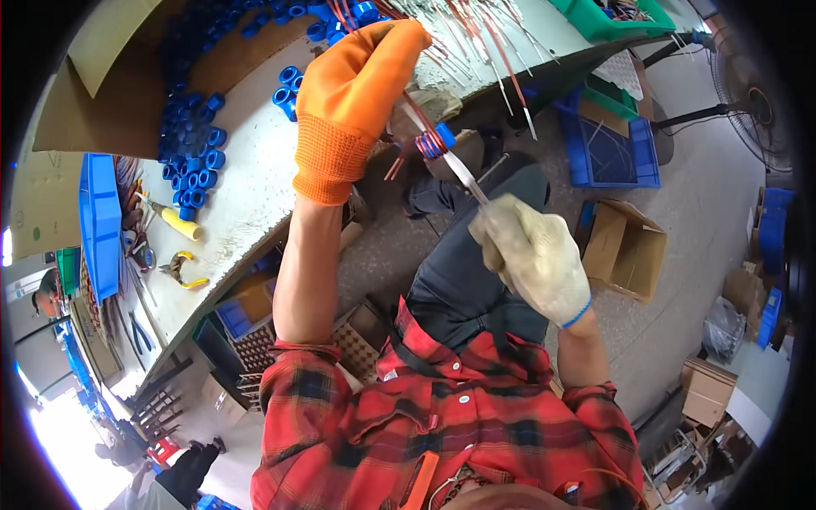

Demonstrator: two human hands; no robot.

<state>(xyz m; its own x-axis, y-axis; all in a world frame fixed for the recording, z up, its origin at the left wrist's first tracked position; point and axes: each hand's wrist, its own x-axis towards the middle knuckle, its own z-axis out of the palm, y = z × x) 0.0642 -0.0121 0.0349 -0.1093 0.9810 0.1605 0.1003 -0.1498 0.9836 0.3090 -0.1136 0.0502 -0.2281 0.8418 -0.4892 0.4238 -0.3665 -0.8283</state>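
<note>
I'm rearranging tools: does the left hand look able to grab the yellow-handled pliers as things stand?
Probably not: the left hand is closed around red wires and must first let go. Nothing visible covers the yellow-handled pliers on the bench.

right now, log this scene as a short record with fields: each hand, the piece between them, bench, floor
left hand: orange glove, closed on reddish wire
right hand: pale glove, closed around a narrow tool
between hands: blue ring wound with reddish wire, at the tool's upper end
bench: loose blue rings, yellow-handled pliers, another tool with a yellow handle
floor: open cardboard box, blue crate
unclear: the tool's exact type
</note>
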